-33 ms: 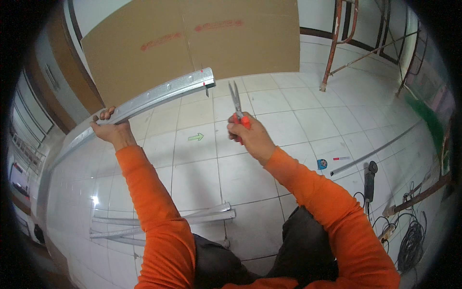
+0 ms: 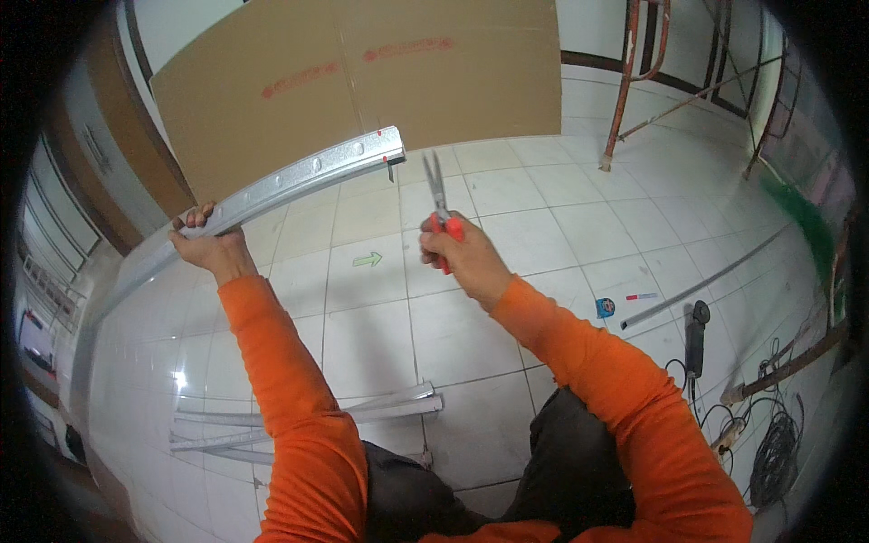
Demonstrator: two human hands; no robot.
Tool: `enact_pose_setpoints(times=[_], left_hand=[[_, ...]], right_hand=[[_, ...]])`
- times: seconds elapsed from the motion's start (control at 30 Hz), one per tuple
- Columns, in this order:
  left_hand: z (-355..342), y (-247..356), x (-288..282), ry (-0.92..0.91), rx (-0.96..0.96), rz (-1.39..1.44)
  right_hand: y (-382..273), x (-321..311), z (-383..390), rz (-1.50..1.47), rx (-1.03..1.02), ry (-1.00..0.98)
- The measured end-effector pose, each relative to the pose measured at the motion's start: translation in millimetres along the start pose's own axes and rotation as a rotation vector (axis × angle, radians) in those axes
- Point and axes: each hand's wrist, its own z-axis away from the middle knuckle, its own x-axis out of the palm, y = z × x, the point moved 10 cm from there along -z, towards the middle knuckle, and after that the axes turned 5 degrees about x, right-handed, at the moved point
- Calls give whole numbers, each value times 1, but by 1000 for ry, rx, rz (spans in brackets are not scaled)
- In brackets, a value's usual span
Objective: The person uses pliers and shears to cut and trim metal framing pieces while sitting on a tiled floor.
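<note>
— What has changed for you since the last look?

— Very little. Your right hand point(image 2: 462, 258) has drifted a touch to nine o'clock and upward, so the snips point(image 2: 438, 195) now stand slightly closer to the cut end of the metal channel point(image 2: 299, 176). The blades are slightly parted and not yet on the metal; a gap remains between their tips and the channel's end, so I judge no cut has begun.

— And your grip?

— Your left hand point(image 2: 206, 240) is clenched around the channel from below, holding it raised off the floor, running from eight o'clock up to its free end near twelve. Your right hand is closed around the red handles of the snips, blades pointing to twelve.

— Count what is around you.

— One raised channel, one pair of snips. On the tiled floor point(image 2: 380, 326), a heap of spare channels point(image 2: 308, 421) at six o'clock, at least three; I cannot separate them further. One angle grinder point(image 2: 695, 335) at three o'clock, one long metal strip point(image 2: 706, 288) beside it, one small blue tape measure point(image 2: 606, 308), one cardboard sheet point(image 2: 362, 81) against the wall at twelve.
</note>
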Motion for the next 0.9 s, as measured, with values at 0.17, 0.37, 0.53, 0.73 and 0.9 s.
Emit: enact_pose_setpoints(times=[0.17,0.37,0.53,0.73,0.9], left_hand=[[16,-10,13,26,-8,70],[31,-29,25,6,-80,97],[44,-38,32,17,-64,144],[58,-46,40,9,-37,91],[61,-58,51,-41,-107,186]], right_hand=[[-26,13,-3,-68,-64,79],[-48,9,0,-107,-84,109],[-63,1,-7,-157,-106,153],[-74,-22,-26,-112,-180,264],[-77,-35,-30,-65,-229,327]])
